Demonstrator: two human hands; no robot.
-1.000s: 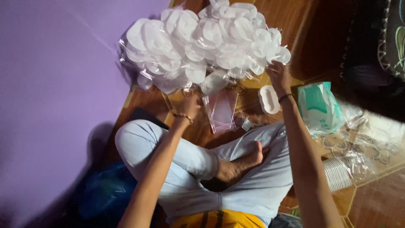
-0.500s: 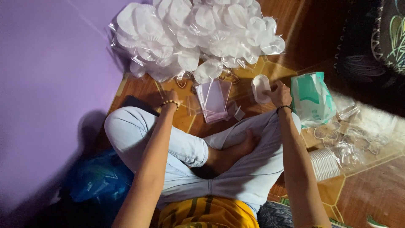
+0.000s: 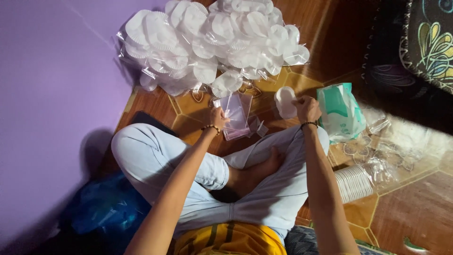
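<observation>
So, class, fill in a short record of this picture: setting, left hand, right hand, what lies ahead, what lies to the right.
Setting: person sitting cross-legged on a brown tiled floor beside a purple wall
Left hand: on a stack of clear bags
Right hand: holding a white paper cup
Ahead: pile of bagged white cups
Right: green bag, stack of cups

Brown tiled floor (image 3: 406, 212) bears a heap of bagged white cups (image 3: 212, 42), clear sleeves (image 3: 234, 114), green bag (image 3: 340, 111)
</observation>
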